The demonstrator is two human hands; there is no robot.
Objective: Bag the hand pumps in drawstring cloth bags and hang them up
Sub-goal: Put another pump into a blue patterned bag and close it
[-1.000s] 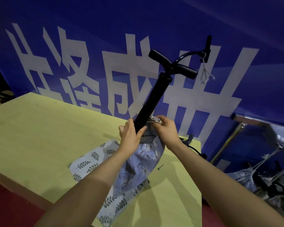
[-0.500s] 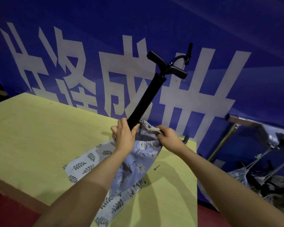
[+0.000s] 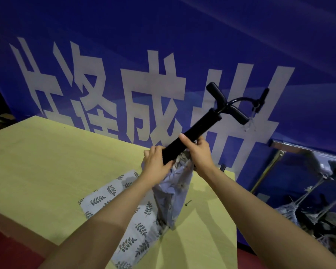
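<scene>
A black hand pump with a T-handle and a curved hose leans up to the right, its lower end inside a pale blue leaf-print drawstring bag standing on the yellow table. My left hand grips the bag's mouth and the pump barrel on the left side. My right hand holds the gathered mouth of the bag on the right, thumb lying along the barrel. The pump's base is hidden in the cloth.
Another flat leaf-print bag lies on the table under my left arm. A small dark screw rests on the table to the right of the bag. Bagged pumps hang from a metal rack at right. A blue banner forms the backdrop.
The pump has tilted further right and its handle sits lower. The bag's mouth has been gathered tighter round the barrel, and my right hand has moved up onto it.
</scene>
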